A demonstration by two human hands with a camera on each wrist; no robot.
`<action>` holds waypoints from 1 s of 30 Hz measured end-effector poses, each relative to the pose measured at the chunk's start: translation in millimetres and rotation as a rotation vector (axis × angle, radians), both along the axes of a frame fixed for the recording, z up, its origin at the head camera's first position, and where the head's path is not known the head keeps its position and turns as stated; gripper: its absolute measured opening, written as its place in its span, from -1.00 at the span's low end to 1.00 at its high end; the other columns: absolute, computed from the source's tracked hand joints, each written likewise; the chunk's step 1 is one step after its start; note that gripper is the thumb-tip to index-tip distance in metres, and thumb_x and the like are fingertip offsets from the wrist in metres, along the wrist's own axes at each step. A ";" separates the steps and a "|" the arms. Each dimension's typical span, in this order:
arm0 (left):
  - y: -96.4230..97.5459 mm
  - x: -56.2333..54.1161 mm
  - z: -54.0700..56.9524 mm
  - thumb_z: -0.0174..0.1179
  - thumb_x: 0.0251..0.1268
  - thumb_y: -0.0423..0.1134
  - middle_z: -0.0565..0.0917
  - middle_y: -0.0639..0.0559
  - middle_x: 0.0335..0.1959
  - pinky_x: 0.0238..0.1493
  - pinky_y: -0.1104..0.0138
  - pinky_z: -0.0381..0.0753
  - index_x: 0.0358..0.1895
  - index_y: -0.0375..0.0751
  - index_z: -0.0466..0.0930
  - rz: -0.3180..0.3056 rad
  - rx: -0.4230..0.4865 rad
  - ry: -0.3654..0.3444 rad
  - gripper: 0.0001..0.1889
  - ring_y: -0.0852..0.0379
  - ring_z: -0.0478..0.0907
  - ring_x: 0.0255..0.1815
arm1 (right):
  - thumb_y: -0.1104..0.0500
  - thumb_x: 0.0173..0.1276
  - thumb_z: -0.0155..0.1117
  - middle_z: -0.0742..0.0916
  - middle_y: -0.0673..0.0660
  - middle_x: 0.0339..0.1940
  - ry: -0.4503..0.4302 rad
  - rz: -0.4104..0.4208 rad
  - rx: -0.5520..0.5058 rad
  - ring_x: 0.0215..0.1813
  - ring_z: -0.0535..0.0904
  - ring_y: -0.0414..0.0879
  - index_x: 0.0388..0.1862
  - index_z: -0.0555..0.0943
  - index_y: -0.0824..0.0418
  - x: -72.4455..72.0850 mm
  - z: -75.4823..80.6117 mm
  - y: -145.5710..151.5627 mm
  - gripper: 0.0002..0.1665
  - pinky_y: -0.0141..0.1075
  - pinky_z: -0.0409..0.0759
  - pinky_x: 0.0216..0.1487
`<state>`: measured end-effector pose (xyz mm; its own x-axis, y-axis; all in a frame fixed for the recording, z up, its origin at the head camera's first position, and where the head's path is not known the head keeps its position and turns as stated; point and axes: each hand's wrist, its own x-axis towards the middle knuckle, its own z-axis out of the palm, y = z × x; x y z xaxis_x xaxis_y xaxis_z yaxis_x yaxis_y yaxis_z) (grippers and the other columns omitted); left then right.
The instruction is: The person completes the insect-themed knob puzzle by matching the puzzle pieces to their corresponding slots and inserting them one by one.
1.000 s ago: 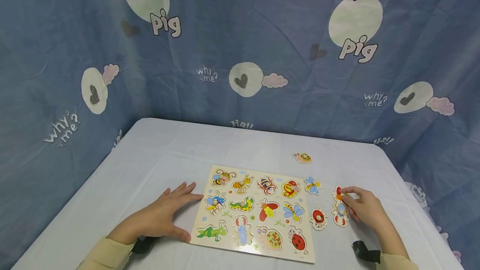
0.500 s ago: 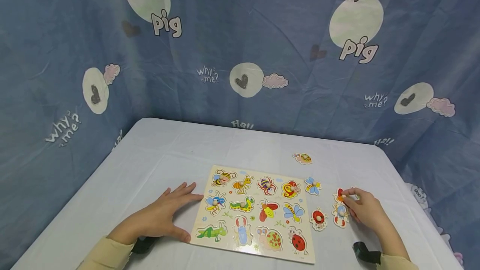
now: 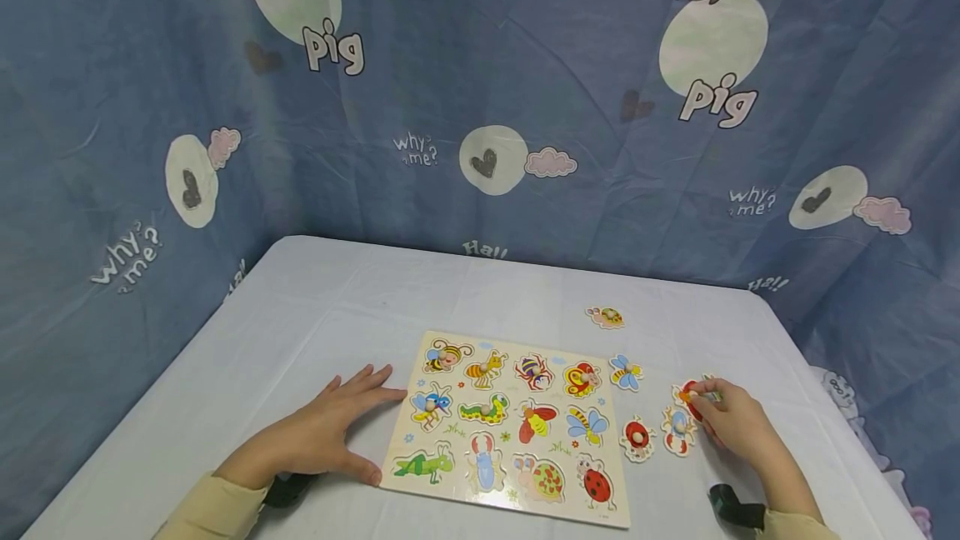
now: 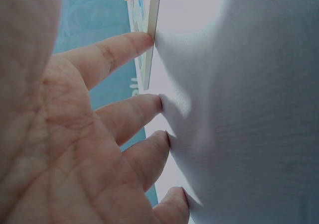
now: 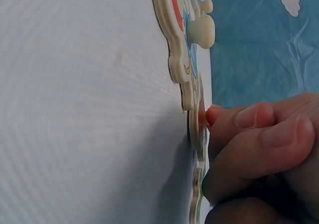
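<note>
A wooden knob puzzle board (image 3: pixel 510 436) with insect pictures lies on the white table. My left hand (image 3: pixel 330 423) is spread at its left side, with the index fingertip and thumb at the edge; in the left wrist view a fingertip (image 4: pixel 144 41) touches the board's side. My right hand (image 3: pixel 735 417) pinches the small knob of a red puzzle piece (image 5: pixel 196 129) between thumb and fingers. Just in front of it lies a blue beetle puzzle piece (image 3: pixel 679 428) with red pincers. A green-edged piece (image 5: pixel 196 194) is mostly hidden by the right hand.
Between board and right hand lies a ladybug piece (image 3: pixel 637 437). A blue-winged bee piece (image 3: pixel 626 372) sits by the board's upper right corner, a snail piece (image 3: pixel 606 317) farther back. A blue printed curtain (image 3: pixel 480 90) hangs behind the table (image 3: pixel 360 290).
My right hand has shifted slightly right with the red piece, which now sits farther right of the blue beetle piece's top. The left hand and the board have stayed put.
</note>
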<state>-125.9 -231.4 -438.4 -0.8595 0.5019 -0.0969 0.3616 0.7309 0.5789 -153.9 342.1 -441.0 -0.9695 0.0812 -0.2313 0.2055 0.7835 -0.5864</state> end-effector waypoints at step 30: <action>-0.1 -0.9 -1.4 0.73 -0.27 0.25 0.19 -0.24 0.75 0.59 -0.57 -0.11 0.57 0.09 0.47 -0.003 -0.010 -0.001 0.14 -0.45 -0.01 0.77 | 0.11 0.71 0.09 0.56 -0.02 -0.60 -0.037 0.000 -0.052 -0.59 0.42 -0.17 0.30 0.40 0.38 -0.9 -2.5 -0.3 -0.59 -0.35 0.39 -0.52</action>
